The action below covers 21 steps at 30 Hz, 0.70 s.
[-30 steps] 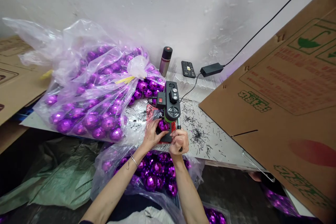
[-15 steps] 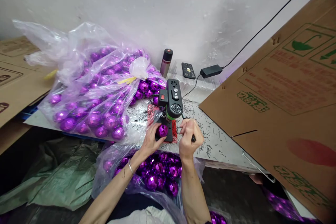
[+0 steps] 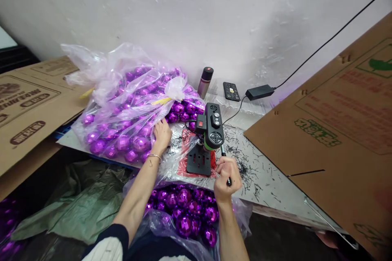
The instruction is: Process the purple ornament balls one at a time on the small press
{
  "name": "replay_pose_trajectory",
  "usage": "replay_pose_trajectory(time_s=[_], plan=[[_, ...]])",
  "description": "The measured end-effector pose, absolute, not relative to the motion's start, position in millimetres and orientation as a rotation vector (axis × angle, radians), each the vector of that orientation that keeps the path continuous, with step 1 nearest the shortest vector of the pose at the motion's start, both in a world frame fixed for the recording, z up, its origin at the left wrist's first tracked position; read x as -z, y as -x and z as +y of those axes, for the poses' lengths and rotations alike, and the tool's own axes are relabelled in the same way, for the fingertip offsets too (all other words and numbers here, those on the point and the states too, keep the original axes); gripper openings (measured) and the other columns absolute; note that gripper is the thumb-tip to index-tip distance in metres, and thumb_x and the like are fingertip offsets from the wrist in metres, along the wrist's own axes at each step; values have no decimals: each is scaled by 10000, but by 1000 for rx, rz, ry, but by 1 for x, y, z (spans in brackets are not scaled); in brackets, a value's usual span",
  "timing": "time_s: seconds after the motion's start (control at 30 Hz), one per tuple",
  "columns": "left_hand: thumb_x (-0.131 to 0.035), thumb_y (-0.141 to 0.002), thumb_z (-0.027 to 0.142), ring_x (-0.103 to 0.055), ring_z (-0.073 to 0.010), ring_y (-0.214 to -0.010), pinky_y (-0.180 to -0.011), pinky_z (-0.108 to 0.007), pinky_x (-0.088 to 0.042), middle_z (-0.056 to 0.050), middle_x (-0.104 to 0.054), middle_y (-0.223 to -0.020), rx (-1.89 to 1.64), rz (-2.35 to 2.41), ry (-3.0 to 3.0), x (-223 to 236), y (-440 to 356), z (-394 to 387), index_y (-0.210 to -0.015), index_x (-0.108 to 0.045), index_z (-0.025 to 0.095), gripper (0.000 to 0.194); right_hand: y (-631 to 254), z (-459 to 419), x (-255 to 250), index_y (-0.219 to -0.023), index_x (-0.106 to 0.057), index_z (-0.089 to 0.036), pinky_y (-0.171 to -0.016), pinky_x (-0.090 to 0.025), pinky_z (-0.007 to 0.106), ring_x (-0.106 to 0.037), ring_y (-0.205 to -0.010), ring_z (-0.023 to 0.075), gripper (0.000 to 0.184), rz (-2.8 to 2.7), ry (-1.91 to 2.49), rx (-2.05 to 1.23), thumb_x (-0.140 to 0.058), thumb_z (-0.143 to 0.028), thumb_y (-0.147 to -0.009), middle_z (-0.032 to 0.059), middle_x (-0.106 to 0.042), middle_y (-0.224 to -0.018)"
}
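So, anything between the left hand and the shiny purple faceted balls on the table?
Partly: clear plastic film covers the purple balls left of the left hand. Nothing visible blocks the bare-looking ones just beyond its fingertips, to the right.

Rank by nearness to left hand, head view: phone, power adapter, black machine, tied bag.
1. Tied bag: at left hand's fingers, spreading left
2. Black machine: to its right
3. Phone: beyond machine
4. Power adapter: right of phone

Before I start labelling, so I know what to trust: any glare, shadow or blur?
Head view: glints on the purple balls, whitish sheen across the plastic bag, soft shadow on the wall, blurry red print on the right-hand carton, edges seemingly stretched.
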State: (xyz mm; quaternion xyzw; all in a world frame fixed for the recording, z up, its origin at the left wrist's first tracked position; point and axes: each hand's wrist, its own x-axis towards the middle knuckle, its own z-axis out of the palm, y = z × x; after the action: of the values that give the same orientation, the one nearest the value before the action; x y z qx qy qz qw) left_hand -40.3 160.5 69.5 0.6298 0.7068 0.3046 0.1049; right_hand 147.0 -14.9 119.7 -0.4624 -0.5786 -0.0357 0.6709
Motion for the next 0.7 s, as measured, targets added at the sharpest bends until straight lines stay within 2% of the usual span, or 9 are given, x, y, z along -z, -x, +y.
replay_pose_trajectory(time_s=[0.13, 0.23, 0.33, 0.43, 0.5, 0.6, 0.7], plan=[[-593, -901, 109, -600, -455, -1308, -1085, -589, -480, -341, -517, -1451, -727, 2128, -1820, -79, 39, 172, -1447, -503, 60, 556, -146, -15, -116, -660, -485, -220, -605, -417, 294, -594, -668, 151, 370, -1290, 1034, 86, -426, -105, -1006, -26, -499, -616], [-682, -884, 154, -608, -439, -1314, -1105, -587, -470, -310, -542, -1446, -846, 2000, -1667, -84, 40, 168, -1423, -522, 89, 566, -146, -14, -116, -662, -484, -226, -594, -416, 300, -594, -659, 158, 370, -1294, 1034, 107, -426, -115, -1009, -27, -489, -604], [-745, -862, 198, -665, -337, -1242, -1082, -512, -520, -198, -658, -1330, -1081, 1693, -1228, -88, 44, 157, -1347, -557, 150, 523, -146, -14, -117, -663, -477, -228, -588, -418, 297, -595, -654, 156, 373, -1316, 1038, 117, -425, -134, -1020, -27, -485, -602], [-756, -865, 238, -741, -221, -959, -893, -390, -617, -101, -729, -1135, -1149, 1241, -758, -89, 46, 137, -1201, -613, 185, 369, -146, -14, -121, -666, -474, -226, -598, -418, 298, -593, -655, 150, 372, -1305, 1043, 108, -424, -126, -1021, -26, -493, -614], [-765, -865, 265, -733, -187, -866, -820, -337, -625, -84, -741, -1042, -1128, 1034, -593, -89, 46, 121, -1083, -656, 181, 258, -145, -13, -127, -668, -477, -223, -605, -417, 298, -586, -655, 143, 367, -1289, 1035, 93, -437, -111, -1016, -26, -500, -623], [-755, -880, 309, -729, -197, -872, -811, -329, -624, -92, -754, -1008, -1070, 927, -502, -88, 40, 97, -1010, -697, 179, 192, -145, -11, -140, -662, -478, -224, -607, -417, 305, -572, -644, 141, 372, -1269, 1037, 59, -453, -122, -1019, -22, -509, -629], [-782, -853, 312, -738, -210, -908, -828, -338, -620, -85, -765, -1071, -1030, 901, -523, -83, 26, 79, -1077, -697, 196, 266, -146, -8, -153, -649, -469, -229, -606, -422, 309, -560, -629, 140, 392, -1254, 1071, 23, -451, -164, -1035, -22, -502, -617]])
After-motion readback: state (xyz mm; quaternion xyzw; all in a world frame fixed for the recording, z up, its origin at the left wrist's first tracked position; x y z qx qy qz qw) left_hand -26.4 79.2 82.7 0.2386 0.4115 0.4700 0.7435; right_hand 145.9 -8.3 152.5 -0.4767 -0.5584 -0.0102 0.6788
